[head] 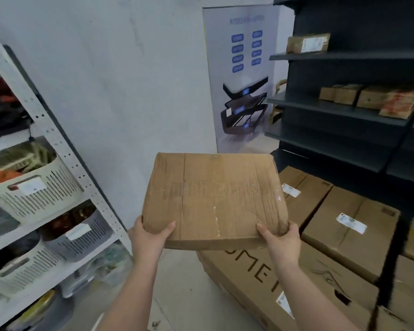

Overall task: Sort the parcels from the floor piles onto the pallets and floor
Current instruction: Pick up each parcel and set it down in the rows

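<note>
Two bare hands hold a flat cardboard parcel [213, 199] by its near edge only; the left hand [148, 237] grips the near left corner with the thumb on top and the fingers hidden beneath, and the right hand [281, 237] grips the near right corner the same way, curling round the creased edge. The parcel is in the air in front of the person, tilted so its broad top face shows, above bare floor [177, 290] and just beside a long box printed with large letters [285, 283] lying low at the right; more labelled boxes [351, 225] sit packed together beyond it, below a dark shelving unit [344, 111]. A white rack with slotted baskets [34, 192] stands at the left.

The likely trouble is the hold itself; with both hands on one edge, the far end hangs unsupported, so the parcel could tip away and slip from the thumbs, more so if its contents shift. The cardboard looks creased and softened, and may buckle at the corners under a pinch. Glossy tape on the top face could also make the thumbs slide. Swinging it right risks knocking the stacked boxes.
</note>
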A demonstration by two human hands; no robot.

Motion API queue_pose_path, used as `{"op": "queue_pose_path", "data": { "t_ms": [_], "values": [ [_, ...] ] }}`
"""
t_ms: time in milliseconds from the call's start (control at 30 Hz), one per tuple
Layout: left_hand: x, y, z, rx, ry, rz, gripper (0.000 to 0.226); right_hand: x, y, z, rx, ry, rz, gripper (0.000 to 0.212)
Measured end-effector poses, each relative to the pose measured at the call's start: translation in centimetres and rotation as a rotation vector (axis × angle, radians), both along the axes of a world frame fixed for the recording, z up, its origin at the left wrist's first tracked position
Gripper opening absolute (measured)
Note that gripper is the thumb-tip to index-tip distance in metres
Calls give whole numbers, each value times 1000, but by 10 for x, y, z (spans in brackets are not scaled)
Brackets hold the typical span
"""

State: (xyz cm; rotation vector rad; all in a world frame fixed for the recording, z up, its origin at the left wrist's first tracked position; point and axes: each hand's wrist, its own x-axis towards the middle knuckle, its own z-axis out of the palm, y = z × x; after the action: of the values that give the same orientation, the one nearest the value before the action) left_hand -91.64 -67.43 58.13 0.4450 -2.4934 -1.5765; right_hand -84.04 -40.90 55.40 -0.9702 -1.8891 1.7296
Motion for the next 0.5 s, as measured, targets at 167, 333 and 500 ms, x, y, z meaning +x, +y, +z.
{"op": "queue_pose_path", "data": {
  "t_ms": [167, 333, 500],
  "values": [
    [-93, -12, -12, -29, -74, -155, 90, -53, -27, -13, -34, -47, -140, 68],
    [-167, 24, -31, -39, -145, -303, 97, -93, -13, -28, -56, -106, -279, 57],
    [-239, 87, -65, -72, -231, -428, 99, -144, 36, -58, -46, -177, -375, 56]
  ]
}}
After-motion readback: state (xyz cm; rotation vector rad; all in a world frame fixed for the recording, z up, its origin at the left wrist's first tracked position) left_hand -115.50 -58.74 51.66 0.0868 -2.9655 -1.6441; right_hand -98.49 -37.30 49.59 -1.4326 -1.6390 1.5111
